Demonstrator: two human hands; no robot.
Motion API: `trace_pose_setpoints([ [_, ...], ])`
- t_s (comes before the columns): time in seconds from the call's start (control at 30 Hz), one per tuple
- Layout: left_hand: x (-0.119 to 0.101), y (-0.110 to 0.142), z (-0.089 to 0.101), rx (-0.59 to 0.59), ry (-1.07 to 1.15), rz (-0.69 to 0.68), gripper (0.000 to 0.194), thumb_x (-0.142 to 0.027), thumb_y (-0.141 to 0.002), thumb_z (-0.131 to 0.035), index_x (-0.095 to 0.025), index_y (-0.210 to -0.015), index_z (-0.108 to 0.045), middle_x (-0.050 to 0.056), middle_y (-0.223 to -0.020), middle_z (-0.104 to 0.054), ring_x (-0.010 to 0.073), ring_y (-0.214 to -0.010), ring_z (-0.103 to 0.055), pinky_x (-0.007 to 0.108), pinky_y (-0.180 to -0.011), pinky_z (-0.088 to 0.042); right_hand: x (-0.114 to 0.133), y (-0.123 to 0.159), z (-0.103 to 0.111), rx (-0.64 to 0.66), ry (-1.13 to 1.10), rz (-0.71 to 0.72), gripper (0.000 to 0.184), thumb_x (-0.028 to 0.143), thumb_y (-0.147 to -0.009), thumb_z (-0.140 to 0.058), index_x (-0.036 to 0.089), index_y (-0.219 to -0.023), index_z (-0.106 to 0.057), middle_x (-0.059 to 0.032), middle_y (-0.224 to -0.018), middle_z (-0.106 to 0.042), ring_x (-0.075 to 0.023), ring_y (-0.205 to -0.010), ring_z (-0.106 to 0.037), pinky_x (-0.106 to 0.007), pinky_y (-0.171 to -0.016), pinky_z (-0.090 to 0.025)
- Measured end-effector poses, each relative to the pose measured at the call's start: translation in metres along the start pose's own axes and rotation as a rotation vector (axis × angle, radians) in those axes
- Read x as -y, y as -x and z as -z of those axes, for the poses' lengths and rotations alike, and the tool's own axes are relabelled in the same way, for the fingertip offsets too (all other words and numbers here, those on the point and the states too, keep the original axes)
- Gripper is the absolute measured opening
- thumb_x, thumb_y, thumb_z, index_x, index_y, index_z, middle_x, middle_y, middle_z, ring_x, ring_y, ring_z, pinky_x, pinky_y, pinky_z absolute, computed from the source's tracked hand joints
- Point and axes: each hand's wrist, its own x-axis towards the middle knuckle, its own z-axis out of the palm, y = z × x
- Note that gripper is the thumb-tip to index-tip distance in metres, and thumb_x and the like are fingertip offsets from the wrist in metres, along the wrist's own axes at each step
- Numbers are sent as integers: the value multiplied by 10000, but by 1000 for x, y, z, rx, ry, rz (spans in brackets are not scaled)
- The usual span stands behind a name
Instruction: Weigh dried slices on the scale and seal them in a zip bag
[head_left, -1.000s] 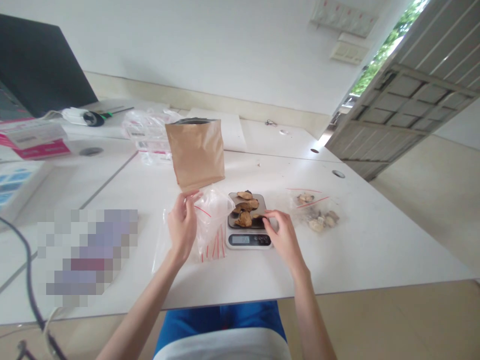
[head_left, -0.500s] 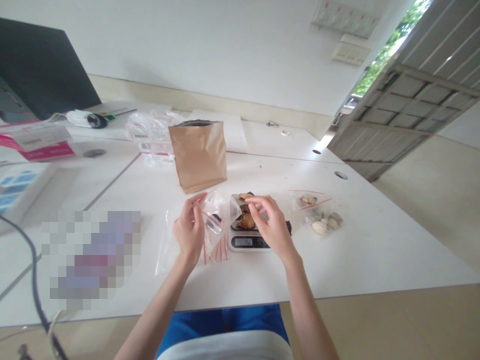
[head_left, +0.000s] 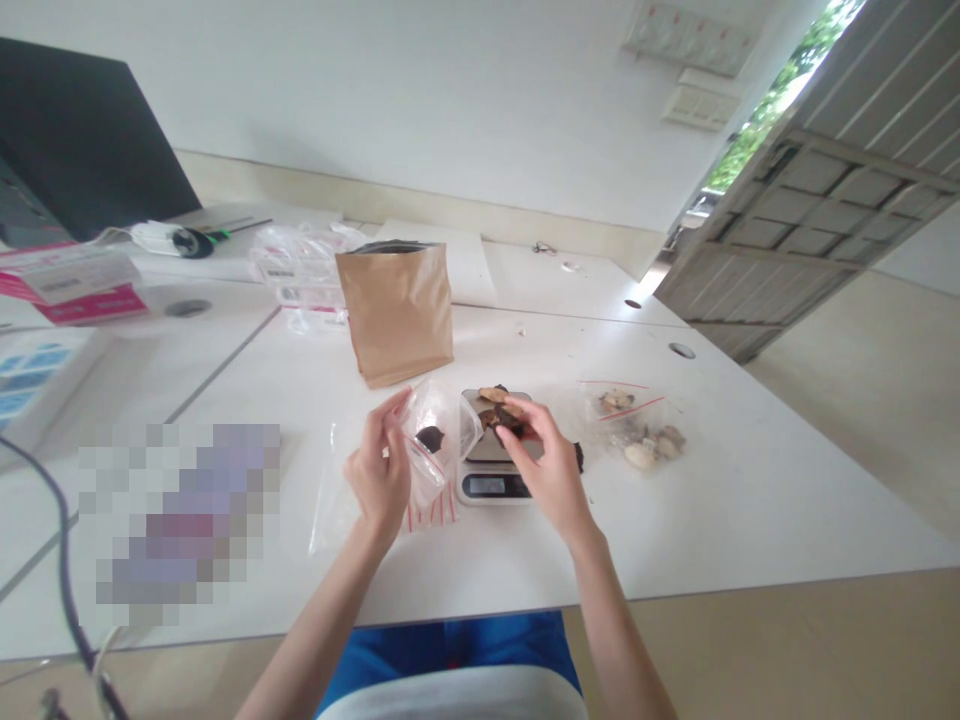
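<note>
My left hand (head_left: 381, 465) grips a clear zip-lock bag (head_left: 442, 415) by its left side, its mouth spread toward the scale. Inside the bag lies a dark dried piece (head_left: 430, 438). Between the thumb and fingers of my right hand (head_left: 546, 455) are dark brown dried slices (head_left: 510, 418), held just above the plate of a digital kitchen scale (head_left: 480, 453). Another pale-brown dried slice (head_left: 493, 394) rests at the back of the plate. The figures on the scale's display (head_left: 487, 485) are too blurred to read. More flat zip-lock bags (head_left: 431, 515) with red strips lie below my left hand.
A brown paper pouch (head_left: 397, 315) stands open behind the bag. To the right lie filled zip-lock bags (head_left: 637, 445) of pale dried pieces. A dark piece (head_left: 578, 457) sits beside the scale. Boxes (head_left: 90, 290), a cable (head_left: 64, 560) and a blurred-out object (head_left: 191, 515) are on the left.
My right hand has closed on the dried slices and lifted them slightly off the scale plate. The bag in my left hand has opened wider, showing more of the dark piece inside.
</note>
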Motion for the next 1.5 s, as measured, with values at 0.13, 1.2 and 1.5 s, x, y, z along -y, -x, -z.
trace_pose_setpoints([
  [0.13,0,2,0,3,-33,-24,339,-303,-938,-366,-209,-1130,-630,53,-1100,-712,149,-907,-687,220,-664,-481,35,-16,-7,-120,-46,61,186,334,-905,-534,210,-1040,-569,-62,-959,-678,-174,-859,-638,-310,-772,-522],
  [1.2,8,4,1,66,50,-32,325,-296,-940,-380,-220,-1153,-613,46,-1081,-713,116,-742,-696,205,-634,-518,-60,-30,-15,159,523,170,164,296,-842,-614,227,-974,-682,-92,-1006,-609,-254,-955,-596,-421,-847,-486],
  [1.5,6,4,2,90,78,-8,315,-309,-944,-379,-222,-1138,-613,46,-1109,-704,136,-829,-704,212,-660,-528,-59,-41,-8,1,70,86,168,316,-806,-621,201,-901,-697,-44,-863,-580,-153,-727,-587,-279,-625,-496],
])
